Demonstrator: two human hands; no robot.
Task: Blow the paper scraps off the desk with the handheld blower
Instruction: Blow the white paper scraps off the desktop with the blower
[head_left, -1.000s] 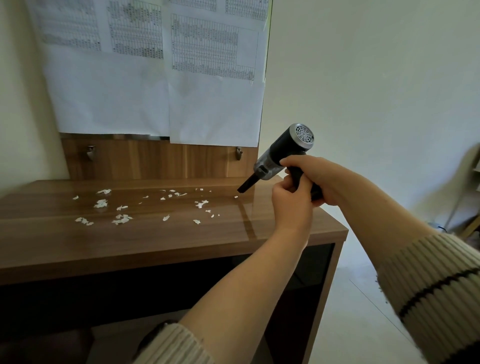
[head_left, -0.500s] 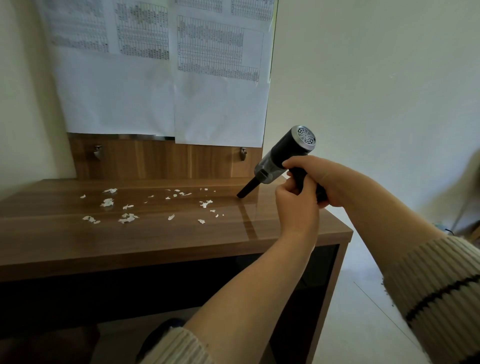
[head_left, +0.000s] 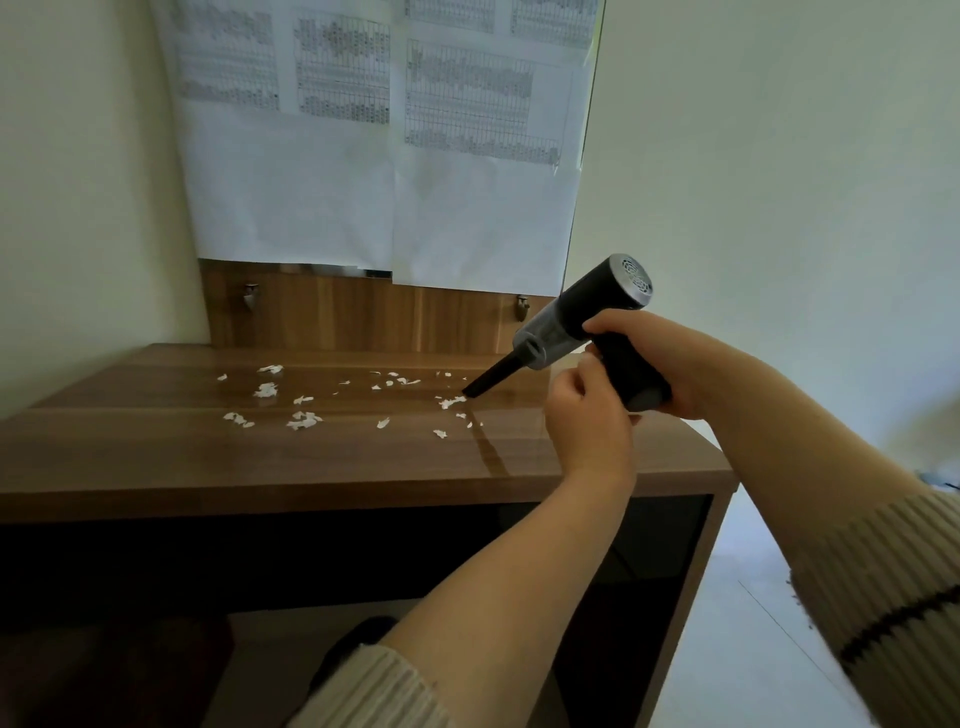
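Note:
Several white paper scraps (head_left: 304, 420) lie scattered over the back middle of the brown wooden desk (head_left: 156, 467). My right hand (head_left: 670, 358) grips the handle of the black and grey handheld blower (head_left: 582, 317). Its thin black nozzle slants down to the left, with the tip just above the desk beside the rightmost scraps (head_left: 451, 401). My left hand (head_left: 589, 421) is curled right next to the blower's handle, fingertips at it; a firm hold on it cannot be told.
White printed sheets (head_left: 384, 156) hang on the wall above the desk's wooden back panel (head_left: 363, 317), which carries two small metal hooks. The desk's right edge is near my arms; pale floor (head_left: 753, 649) lies to the right. A dark space opens under the desktop.
The blower's nozzle has dipped lower and reached the rightmost scraps. The view has shifted so the desk sits further right. My left hand has loosened slightly from the handle.

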